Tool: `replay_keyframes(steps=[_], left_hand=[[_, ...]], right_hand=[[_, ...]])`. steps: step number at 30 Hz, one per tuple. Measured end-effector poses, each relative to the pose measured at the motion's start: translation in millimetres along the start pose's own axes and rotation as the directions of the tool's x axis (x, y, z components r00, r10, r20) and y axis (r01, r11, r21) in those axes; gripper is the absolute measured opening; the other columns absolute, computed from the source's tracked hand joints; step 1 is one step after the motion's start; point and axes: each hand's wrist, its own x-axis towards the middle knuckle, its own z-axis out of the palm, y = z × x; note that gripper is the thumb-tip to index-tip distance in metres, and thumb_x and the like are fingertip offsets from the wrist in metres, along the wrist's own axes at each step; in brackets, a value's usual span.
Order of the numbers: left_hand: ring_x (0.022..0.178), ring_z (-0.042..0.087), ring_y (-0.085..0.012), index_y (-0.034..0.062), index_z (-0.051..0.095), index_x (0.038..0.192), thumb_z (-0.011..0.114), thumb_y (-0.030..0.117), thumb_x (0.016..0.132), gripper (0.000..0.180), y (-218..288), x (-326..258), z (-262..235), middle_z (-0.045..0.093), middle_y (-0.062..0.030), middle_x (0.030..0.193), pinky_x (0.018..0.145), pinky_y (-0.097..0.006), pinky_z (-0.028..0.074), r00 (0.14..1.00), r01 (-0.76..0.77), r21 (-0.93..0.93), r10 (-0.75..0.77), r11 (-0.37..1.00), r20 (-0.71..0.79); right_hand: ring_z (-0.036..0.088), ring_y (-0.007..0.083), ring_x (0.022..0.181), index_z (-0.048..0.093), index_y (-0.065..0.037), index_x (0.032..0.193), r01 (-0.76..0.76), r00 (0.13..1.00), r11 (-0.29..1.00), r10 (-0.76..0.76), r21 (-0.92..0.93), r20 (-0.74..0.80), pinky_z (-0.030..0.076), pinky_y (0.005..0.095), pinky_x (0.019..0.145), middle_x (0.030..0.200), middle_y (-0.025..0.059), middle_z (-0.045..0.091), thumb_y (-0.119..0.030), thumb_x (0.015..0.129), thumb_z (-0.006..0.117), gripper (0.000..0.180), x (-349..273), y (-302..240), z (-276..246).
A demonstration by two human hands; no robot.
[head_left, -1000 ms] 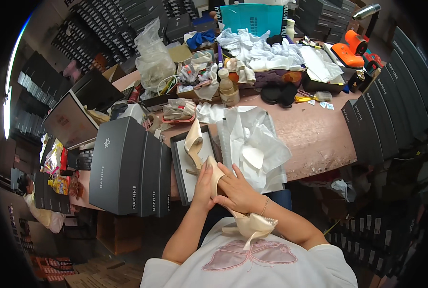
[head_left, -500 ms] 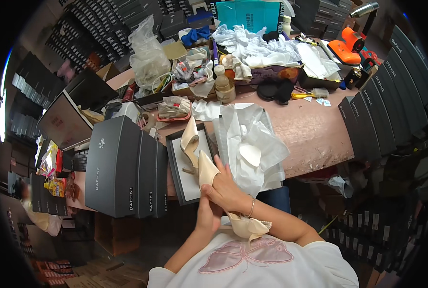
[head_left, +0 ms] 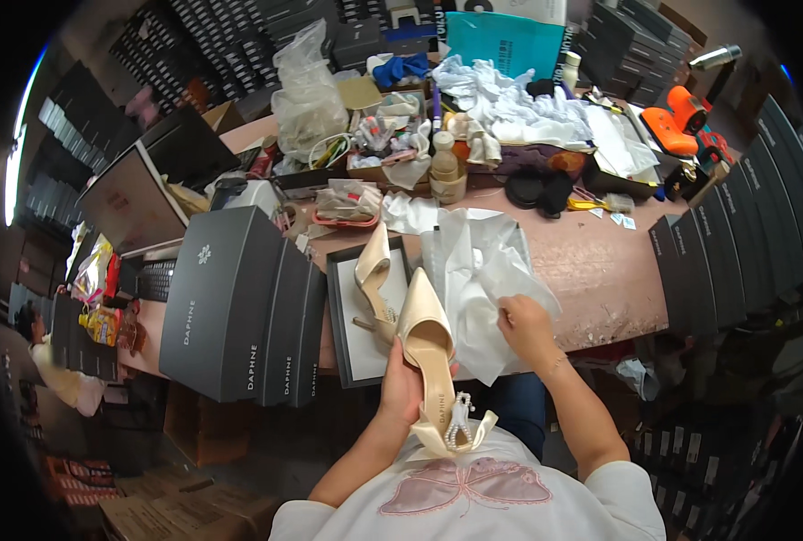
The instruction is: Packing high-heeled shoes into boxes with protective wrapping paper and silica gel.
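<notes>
A cream pointed-toe high-heeled shoe [head_left: 422, 311] with a pearl-trimmed ankle strap lies tilted in my left hand [head_left: 403, 383], which wraps its side below the toe. Its insole faces up. The matching shoe [head_left: 376, 270] rests in an open dark shoebox [head_left: 343, 338] just beyond. My right hand [head_left: 529, 326] is over the right side of crumpled white tissue paper [head_left: 474, 270], fingers curled closed; whatever they grip is hidden. The tissue spreads over another box part beside the shoebox.
Dark shoeboxes [head_left: 230, 302] stand upright at left, more [head_left: 735, 216] at right. Behind are a bottle [head_left: 445, 158], a heap of white cloths [head_left: 510, 99], an orange tape dispenser [head_left: 667, 131] and a red tray [head_left: 343, 216]. A laptop [head_left: 131, 198] sits far left; another person [head_left: 54, 361] is beyond.
My right hand has left the shoe and moved right onto the tissue. My left hand now holds the shoe alone, its insole turned up. A white oval piece on the tissue no longer shows.
</notes>
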Motion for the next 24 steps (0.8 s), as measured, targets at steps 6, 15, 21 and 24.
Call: replay_keyframes(steps=[6, 15, 21, 24], left_hand=[[0.115, 0.052, -0.0262, 0.0066, 0.041, 0.133, 0.027, 0.057, 0.098, 0.063, -14, -1, 8, 0.052, -0.0122, 0.124, 0.100, -0.044, 0.043, 0.995, -0.095, 0.002, 0.095, 0.996, -0.020], [0.107, 0.060, -0.0265, 0.0041, 0.039, 0.134, 0.049, 0.000, 0.089, 0.046, -10, -16, -23, 0.054, -0.0166, 0.121, 0.095, -0.040, 0.050, 0.999, 0.049, 0.184, -0.045, 0.982, -0.029], [0.089, 0.066, -0.0216, 0.0015, 0.053, 0.117, 0.051, 0.030, 0.098, 0.034, 3, -9, -3, 0.065, -0.0159, 0.104, 0.072, -0.032, 0.056, 0.989, 0.117, 0.157, -0.101, 0.981, -0.110], [0.091, 0.064, -0.0221, 0.0018, 0.051, 0.120, 0.049, 0.037, 0.097, 0.042, 5, -14, -16, 0.063, -0.0162, 0.107, 0.076, -0.033, 0.054, 0.989, 0.095, 0.025, -0.091, 0.995, -0.113]], right_hand=[[0.056, 0.0060, 0.064, 0.061, -0.001, 0.098, -0.595, 0.802, 0.333, 0.197, 0.731, 0.563, 0.048, 0.0221, 0.058, 0.076, -0.0015, 0.056, -0.005, 0.091, 0.058, 0.009, -18, -88, -24], [0.061, 0.0309, 0.084, 0.064, -0.009, 0.100, -0.108, 0.980, 0.964, 0.062, 0.242, 0.190, 0.051, 0.0392, 0.071, 0.100, 0.0115, 0.056, -0.017, 0.082, 0.067, 0.021, 30, -60, -21], [0.062, 0.0270, 0.078, 0.062, -0.005, 0.094, 0.042, 0.996, 0.999, -0.039, -0.034, 0.083, 0.051, 0.0373, 0.066, 0.085, 0.0095, 0.059, -0.010, 0.080, 0.066, 0.015, 41, 3, 29], [0.062, 0.0271, 0.072, 0.061, -0.004, 0.095, -0.108, 0.993, 0.925, 0.085, 0.364, 0.081, 0.051, 0.0368, 0.062, 0.083, 0.0095, 0.059, -0.006, 0.080, 0.065, 0.016, 28, -53, -29]])
